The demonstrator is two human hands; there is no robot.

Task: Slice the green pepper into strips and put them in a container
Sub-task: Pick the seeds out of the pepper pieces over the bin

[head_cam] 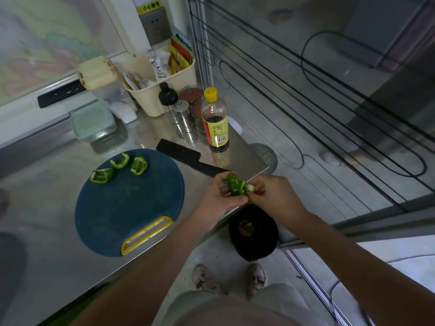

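Three green pepper pieces (118, 167) lie at the far side of the round blue cutting board (131, 208). Beyond the counter's right corner, my left hand (219, 196) holds another green pepper piece (234, 184), and my right hand (270, 191) pinches its pale core end. Both hands hover above a black bin (255, 241) on the floor. A black knife (188, 158) lies on the counter right of the board. A lidded pale green container (93, 122) stands at the back left.
A soy sauce bottle (215, 118), a steel shaker (183, 116), jars and a cream basket (155, 90) of packets crowd the back of the steel counter (47, 231). A glass door with a wire rack stands to the right. My feet are on the floor below.
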